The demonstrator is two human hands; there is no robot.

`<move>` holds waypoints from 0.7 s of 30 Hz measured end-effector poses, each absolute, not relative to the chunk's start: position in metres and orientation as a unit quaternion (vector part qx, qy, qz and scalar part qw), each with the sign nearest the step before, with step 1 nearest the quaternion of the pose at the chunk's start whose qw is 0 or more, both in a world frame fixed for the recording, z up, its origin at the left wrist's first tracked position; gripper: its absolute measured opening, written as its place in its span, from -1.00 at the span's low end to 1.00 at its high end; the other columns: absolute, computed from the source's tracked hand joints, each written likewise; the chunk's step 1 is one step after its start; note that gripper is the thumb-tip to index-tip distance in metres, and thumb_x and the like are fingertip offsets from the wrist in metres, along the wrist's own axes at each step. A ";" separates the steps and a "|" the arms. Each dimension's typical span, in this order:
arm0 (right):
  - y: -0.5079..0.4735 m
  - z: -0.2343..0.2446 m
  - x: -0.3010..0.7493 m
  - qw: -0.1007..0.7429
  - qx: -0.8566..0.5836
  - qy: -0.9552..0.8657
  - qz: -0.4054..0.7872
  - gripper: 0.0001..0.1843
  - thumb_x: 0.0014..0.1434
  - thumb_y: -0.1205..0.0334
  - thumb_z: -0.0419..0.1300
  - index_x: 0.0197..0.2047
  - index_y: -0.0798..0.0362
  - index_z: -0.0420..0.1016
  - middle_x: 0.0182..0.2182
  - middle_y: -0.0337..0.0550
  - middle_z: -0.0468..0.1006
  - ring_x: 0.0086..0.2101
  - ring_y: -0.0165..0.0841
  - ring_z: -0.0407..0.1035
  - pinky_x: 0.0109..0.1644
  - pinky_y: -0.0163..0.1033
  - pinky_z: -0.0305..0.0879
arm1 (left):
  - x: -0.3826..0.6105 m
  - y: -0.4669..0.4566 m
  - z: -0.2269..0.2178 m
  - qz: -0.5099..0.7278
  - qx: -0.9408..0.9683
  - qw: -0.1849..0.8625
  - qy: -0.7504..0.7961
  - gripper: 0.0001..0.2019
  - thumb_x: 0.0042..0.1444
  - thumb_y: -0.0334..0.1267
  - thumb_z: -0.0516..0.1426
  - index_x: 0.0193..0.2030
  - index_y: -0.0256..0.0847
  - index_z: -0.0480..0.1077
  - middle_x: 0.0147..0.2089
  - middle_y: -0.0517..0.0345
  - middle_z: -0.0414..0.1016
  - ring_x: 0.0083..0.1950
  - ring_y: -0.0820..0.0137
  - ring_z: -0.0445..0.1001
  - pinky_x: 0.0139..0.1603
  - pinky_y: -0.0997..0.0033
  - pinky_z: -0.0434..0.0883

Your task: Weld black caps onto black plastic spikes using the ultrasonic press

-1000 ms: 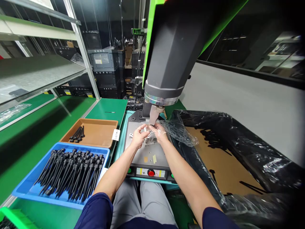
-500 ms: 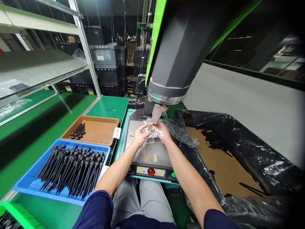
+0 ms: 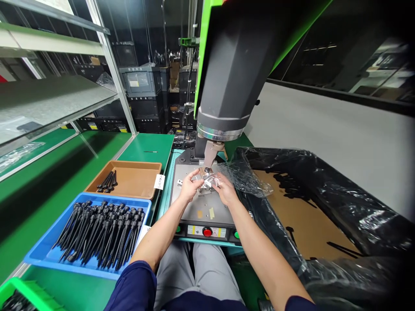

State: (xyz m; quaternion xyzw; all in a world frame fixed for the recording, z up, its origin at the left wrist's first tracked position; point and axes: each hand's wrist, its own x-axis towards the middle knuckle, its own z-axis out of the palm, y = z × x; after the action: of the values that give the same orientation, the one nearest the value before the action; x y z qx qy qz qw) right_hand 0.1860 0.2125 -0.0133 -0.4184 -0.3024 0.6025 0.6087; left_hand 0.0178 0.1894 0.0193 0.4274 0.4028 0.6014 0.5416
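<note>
My left hand (image 3: 190,186) and my right hand (image 3: 226,190) meet over the metal plate of a bench machine (image 3: 188,209). Between their fingertips is a shiny clear plastic piece (image 3: 211,179), apparently gripped from both sides; glare blurs its shape. Just behind it, a small black part (image 3: 207,170) sits beneath the tip of the machine's metal horn (image 3: 211,153). A fixture under my fingers is mostly hidden. To the left, a blue tray (image 3: 87,270) holds many black stems with thick heads, and a brown tray (image 3: 139,177) holds several more.
A black-lined box (image 3: 311,162) on the right contains black stems on cardboard, with clear plastic (image 3: 249,181) over its near corner. The machine's front bears a red button (image 3: 207,232) between green ones. A shelf rack (image 3: 112,56) stands left, and a green basket (image 3: 32,293) sits low left.
My right hand has drawn back from the horn's tip, slightly down and to the right, uncovering the black part more. My left hand stays almost where it was. The view has shifted slightly.
</note>
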 end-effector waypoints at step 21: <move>0.179 0.018 0.234 0.686 -0.434 -0.102 0.575 -0.88 0.25 0.36 0.11 -0.30 0.10 0.46 -0.39 -0.08 0.60 -0.35 -0.33 0.55 -0.19 -0.24 0.53 | 0.017 0.185 0.021 0.551 0.556 0.439 0.440 -0.49 -0.06 -0.30 0.26 0.11 -0.17 0.42 0.24 -0.08 0.26 -0.48 0.64 0.22 -0.46 0.49 0.30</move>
State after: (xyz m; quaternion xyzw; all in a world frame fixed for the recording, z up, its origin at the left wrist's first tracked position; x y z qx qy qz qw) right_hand 0.2338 0.1791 0.0182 -0.4341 -0.1018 0.5750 0.6860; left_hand 0.0167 0.1847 0.0212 0.5565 0.4400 0.5513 0.4391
